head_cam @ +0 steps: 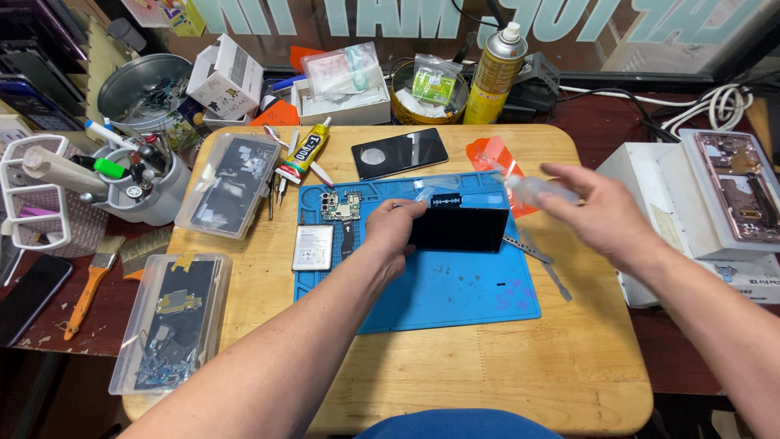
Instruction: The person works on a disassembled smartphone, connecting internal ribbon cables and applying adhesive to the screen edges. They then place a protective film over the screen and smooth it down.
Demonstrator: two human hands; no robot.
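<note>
- While your left hand (396, 225) pins the black phone panel (457, 228) on the blue mat (455, 297), it could skid if pressure eases.
- Your right hand (597, 213) is closed around a small clear bottle (538, 189); squeezing hard may flood the loose circuit board (341, 206) nearby.

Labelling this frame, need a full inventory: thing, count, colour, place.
repair mat: 1, blue, centre of wooden table
phone body: 1, black, on mat, under left hand
battery: 1, silver, mat's left edge
circuit board: 1, mat's top left
phone back cover: 1, black, behind mat
glue tube: 1, yellow-black, left of cover
parts trays: 2, clear, table's left
spray can: 1, yellow, rear
brush: 1, orange handle, far left
left hand: on phone body
right hand: holding clear small bottle, blurred
</note>
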